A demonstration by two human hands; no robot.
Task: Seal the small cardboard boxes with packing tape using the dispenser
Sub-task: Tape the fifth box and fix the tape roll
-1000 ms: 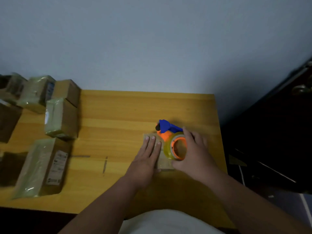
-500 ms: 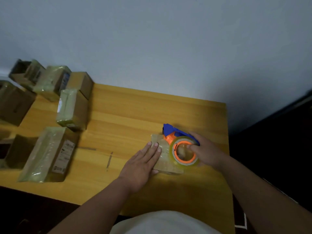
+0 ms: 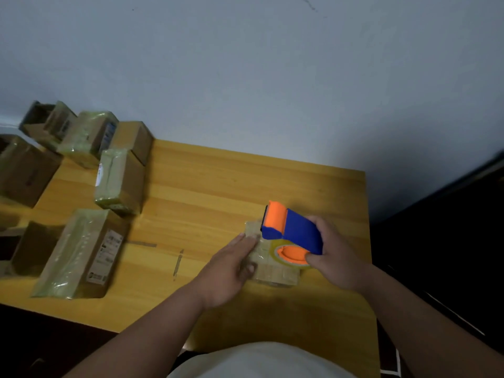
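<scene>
Taping one small box [image 3: 274, 271]; several wrapped boxes [image 3: 120, 181] lie aside.
Left hand [image 3: 227, 271] presses it, fingers straight together; right hand [image 3: 331, 255] grips the dispenser [image 3: 293, 231].

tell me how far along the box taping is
Done: several boxes at the table's left already look wrapped in tape. In hand: left hand steadies the small box; right hand holds the tape dispenser over it. Left: finishing this box; an open box sits far left.
</scene>
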